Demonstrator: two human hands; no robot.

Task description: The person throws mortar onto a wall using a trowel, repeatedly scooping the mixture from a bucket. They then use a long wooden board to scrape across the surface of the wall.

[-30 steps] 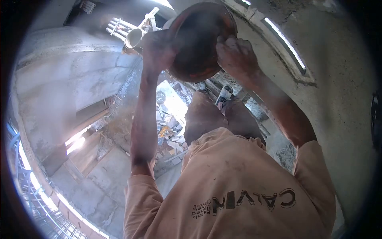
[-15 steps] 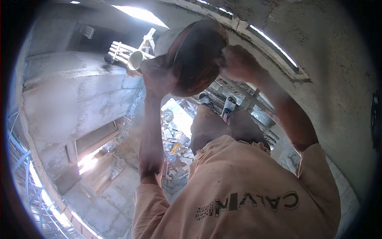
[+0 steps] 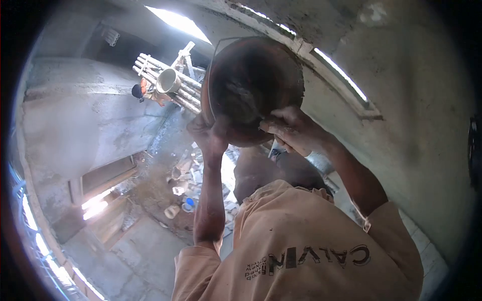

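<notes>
Pan (image 3: pixel 253 90) sits lower, apparently tipped, between left hand (image 3: pixel 208 135) and right hand (image 3: pixel 293 131).

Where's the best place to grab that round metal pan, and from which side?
Take the round pan by its rim, one hand on each side of the near edge, coming from the body's side. It is wide and shallow and shows no handles, so the rim looks like the only purchase. The left hand and right hand grip it there.

Both bare arms reach forward, the left hand (image 3: pixel 208 134) and right hand (image 3: pixel 293 131) curled tight, slightly apart.
</notes>
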